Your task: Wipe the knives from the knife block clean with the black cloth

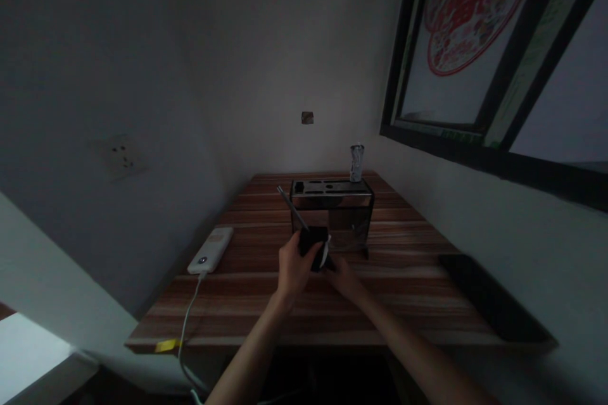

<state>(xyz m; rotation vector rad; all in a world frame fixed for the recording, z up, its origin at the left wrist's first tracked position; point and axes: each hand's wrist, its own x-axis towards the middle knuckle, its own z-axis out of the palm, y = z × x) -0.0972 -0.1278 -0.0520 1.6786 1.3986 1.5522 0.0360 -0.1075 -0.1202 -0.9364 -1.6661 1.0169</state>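
My left hand (295, 264) is closed around a boxy black object (311, 240), thumb across its near face. A thin silver rod (292, 207) slants up and left from behind or out of this object; I cannot tell which. Something white and thin (326, 252) lies along its right side. My right hand (342, 277) grips the lower right part of the dark object, its fingertips partly hidden. Just beyond both hands stands a metal holder (332, 187) with slots in its top and dark, glossy sides. A clear, faceted glass-like piece (356, 163) rises from its right end.
On the left of the wood-grain table (256, 304) lies a white power bank (211, 250) with a white cable (187, 316) hanging over the front edge. A flat black slab (494, 297) lies along the right edge. Walls flank the table; a framed window (456, 95) is at right.
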